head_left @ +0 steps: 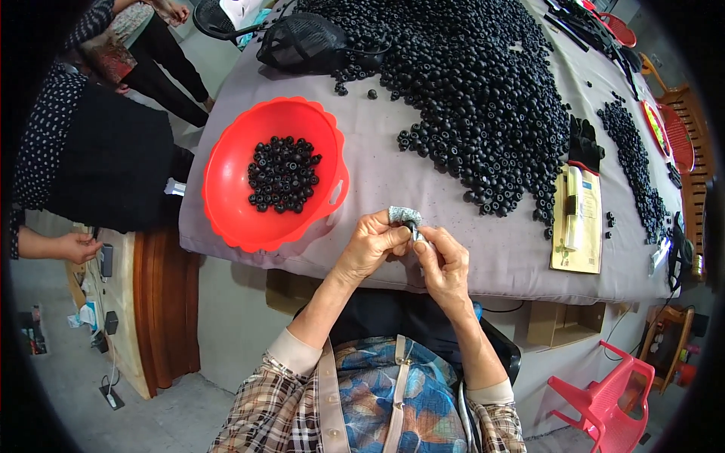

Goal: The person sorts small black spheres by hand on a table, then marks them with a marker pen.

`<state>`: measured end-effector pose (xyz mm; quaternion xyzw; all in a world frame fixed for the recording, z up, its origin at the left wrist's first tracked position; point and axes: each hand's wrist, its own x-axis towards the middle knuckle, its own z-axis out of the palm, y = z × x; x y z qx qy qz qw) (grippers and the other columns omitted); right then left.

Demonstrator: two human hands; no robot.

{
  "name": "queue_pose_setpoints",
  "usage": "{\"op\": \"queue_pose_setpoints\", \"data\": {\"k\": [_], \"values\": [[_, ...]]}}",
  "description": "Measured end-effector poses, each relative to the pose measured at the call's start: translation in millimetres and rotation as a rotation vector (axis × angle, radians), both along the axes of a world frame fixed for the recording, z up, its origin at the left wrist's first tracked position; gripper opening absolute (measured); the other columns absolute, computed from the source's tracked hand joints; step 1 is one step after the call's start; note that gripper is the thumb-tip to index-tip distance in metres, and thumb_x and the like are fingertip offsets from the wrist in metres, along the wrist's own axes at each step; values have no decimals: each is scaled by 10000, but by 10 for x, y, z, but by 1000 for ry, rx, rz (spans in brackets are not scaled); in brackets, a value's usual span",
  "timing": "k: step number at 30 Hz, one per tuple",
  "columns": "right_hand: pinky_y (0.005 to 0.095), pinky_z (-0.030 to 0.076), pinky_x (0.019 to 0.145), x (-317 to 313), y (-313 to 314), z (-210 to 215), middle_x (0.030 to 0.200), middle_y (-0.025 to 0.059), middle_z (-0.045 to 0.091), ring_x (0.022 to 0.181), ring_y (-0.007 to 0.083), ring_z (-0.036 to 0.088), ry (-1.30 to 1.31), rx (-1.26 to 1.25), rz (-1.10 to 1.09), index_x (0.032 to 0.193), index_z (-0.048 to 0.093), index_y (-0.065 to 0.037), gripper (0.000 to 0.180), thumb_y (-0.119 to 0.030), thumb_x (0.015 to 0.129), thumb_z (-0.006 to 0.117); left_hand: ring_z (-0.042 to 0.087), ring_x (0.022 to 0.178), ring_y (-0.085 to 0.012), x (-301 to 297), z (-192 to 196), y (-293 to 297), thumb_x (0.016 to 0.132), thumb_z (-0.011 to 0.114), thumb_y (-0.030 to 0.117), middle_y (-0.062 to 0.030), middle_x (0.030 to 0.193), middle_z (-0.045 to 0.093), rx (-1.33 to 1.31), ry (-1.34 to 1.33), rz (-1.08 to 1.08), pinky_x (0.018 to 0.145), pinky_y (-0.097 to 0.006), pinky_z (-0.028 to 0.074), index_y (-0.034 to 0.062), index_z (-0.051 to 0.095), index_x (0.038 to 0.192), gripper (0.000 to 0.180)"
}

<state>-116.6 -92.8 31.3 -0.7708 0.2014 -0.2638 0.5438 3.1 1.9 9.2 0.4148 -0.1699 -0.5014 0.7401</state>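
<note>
Near the table's front edge, my left hand (370, 245) pinches a small round black part (410, 225) with its thumb and fingers. Grey cloth wrapping (404, 214) covers a fingertip of that hand. Close against it, my right hand (444, 260) is closed in a pinch on a small, shiny, pointed piece (415, 235), which meets the black part; its exact kind I cannot make out. To the left of my hands sits a red scalloped bowl (226, 192) with several black parts (283, 174) inside. A large heap of similar parts (468, 98) spreads over the far side.
The grey-covered table (362, 189) bears a black mesh strainer (300, 44), a yellow envelope (565, 253), a black glove (585, 143) and a smaller heap of parts (634, 162). A person (98, 151) stands at the left. A pink plastic chair (608, 400) is at lower right.
</note>
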Motion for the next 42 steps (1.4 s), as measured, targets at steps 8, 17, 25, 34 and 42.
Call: {"op": "queue_pose_setpoints", "data": {"k": [8, 17, 25, 34, 42], "values": [[259, 388, 488, 6, -22, -10, 666, 73, 528, 521, 131, 486, 33, 46, -14, 948, 608, 14, 148, -62, 821, 605, 441, 536, -46, -2, -17, -8, 870, 577, 98, 24, 638, 526, -1, -39, -15, 443, -182, 322, 40, 617, 941, 100], [257, 424, 551, -12, 16, -91, 725, 92, 575, 606, 123, 543, 2, 165, -46, 975, 593, 4, 163, -77, 833, 600, 445, 559, -62, -4, -23, -10, 867, 589, 109, 8, 685, 538, -92, 82, 2, 465, -189, 342, 26, 606, 974, 136], [270, 448, 547, 117, -22, -15, 707, 77, 595, 596, 155, 581, -37, -170, -58, 1053, 615, -76, 310, -23, 749, 640, 461, 575, -65, 17, -45, 10, 868, 592, 112, -17, 728, 575, -91, 143, -9, 525, -197, 380, 20, 611, 995, 157], [304, 436, 503, 145, 28, -92, 648, 86, 563, 550, 227, 570, -140, -324, -102, 884, 629, -68, 243, 13, 659, 669, 450, 529, -51, 1, -85, -2, 869, 591, 117, -6, 668, 565, -103, 108, 40, 476, -188, 353, 25, 613, 961, 131], [252, 380, 469, -84, -88, -120, 599, 53, 551, 493, 106, 461, -19, -134, -182, 815, 601, -46, 81, -56, 773, 670, 440, 549, -16, -88, 507, 245, 828, 599, 65, 39, 690, 551, 71, -273, 308, 478, -165, 346, 40, 626, 979, 155]]}}
